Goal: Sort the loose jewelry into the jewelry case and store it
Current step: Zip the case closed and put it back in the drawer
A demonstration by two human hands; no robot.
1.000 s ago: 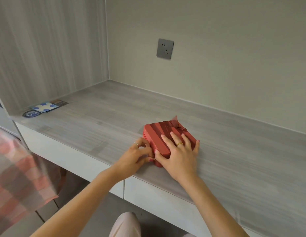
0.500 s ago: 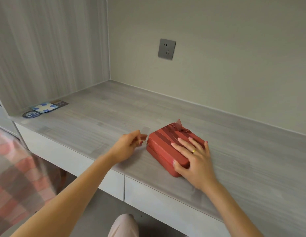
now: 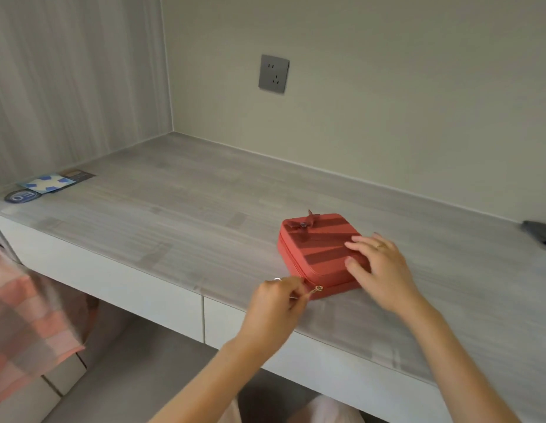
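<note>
Both hands (image 3: 274, 303) (image 3: 380, 270) on jewelry case (image 3: 317, 239)

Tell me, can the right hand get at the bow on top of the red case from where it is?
Probably yes. The right hand rests on the near side of the case lid, and the bow sits uncovered at the far corner, with nothing between them.
</note>
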